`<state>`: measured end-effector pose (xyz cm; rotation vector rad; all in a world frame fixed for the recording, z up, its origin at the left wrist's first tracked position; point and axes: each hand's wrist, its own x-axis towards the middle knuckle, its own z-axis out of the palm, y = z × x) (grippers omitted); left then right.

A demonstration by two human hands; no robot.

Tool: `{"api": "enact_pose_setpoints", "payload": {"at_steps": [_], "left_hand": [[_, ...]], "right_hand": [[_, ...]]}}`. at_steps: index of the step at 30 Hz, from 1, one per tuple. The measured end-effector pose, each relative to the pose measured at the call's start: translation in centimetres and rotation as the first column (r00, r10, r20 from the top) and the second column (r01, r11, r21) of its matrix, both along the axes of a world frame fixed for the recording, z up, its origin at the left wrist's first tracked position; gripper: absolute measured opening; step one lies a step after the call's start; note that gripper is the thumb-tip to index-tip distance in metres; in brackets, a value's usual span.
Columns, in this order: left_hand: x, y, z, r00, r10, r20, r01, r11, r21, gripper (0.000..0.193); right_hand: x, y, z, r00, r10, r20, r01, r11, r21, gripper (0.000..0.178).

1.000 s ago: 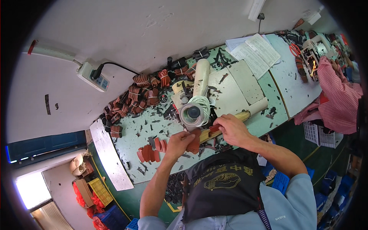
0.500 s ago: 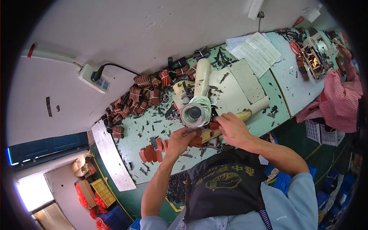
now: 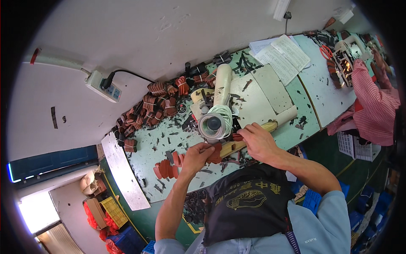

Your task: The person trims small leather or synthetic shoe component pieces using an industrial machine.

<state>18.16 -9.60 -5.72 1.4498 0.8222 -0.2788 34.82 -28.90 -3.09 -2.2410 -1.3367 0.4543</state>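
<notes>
The left hand point(image 3: 198, 156) has its thumb and fingers closed on a small fan of red-brown pieces point(image 3: 214, 155), held at the left end of a yellowish bar point(image 3: 232, 147) along the table's near edge. The right hand point(image 3: 258, 143) lies over the bar with fingers bent, their tips at a dark red piece point(image 3: 237, 137); whether they grip it cannot be told. Just beyond stands a pale machine point(image 3: 270, 91) with a coil of light cord point(image 3: 226, 118). Loose red pieces point(image 3: 167, 170) lie left of the left hand. The green tabletop point(image 3: 148, 156) is strewn with dark scraps; banded bundles point(image 3: 149, 103) line the wall point(image 3: 127, 34). Right, a co-worker's pink checked sleeve point(image 3: 370, 99); lower left, a yellow crate point(image 3: 114, 211).
</notes>
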Motion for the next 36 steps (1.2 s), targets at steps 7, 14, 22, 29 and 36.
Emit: {"api": "enact_pose_setpoints", "payload": {"at_steps": [7, 14, 22, 29, 36], "left_hand": [[2.4, -1.2, -0.3, 0.997, -0.019, -0.069, 0.038, 0.954, 0.298, 0.027], [1.8, -0.8, 1.0, 1.0, -0.003, 0.03, 0.002, 1.0, 0.025, 0.026], [3.2, -2.2, 0.2, 1.0, 0.014, 0.017, -0.019, 0.946, 0.325, 0.024], [2.2, -1.2, 2.2, 0.996, 0.081, -0.044, -0.084, 0.994, -0.073, 0.026], [0.8, -0.5, 0.6, 0.994, 0.075, -0.078, -0.074, 0.997, 0.013, 0.033]], "right_hand": [[0.4, 0.5, -0.1, 0.972, 0.05, -0.229, -0.04, 0.998, 0.048, 0.029], [-0.4, 1.2, 1.4, 0.999, 0.01, -0.05, -0.016, 0.992, -0.125, 0.025], [0.0, 0.6, -0.2, 0.975, 0.03, -0.22, -0.024, 0.999, 0.028, 0.03], [0.3, 0.5, 1.1, 0.999, -0.012, -0.038, 0.011, 1.0, -0.028, 0.031], [0.5, -0.1, 0.0, 0.982, 0.004, -0.188, -0.002, 1.0, 0.012, 0.029]]}}
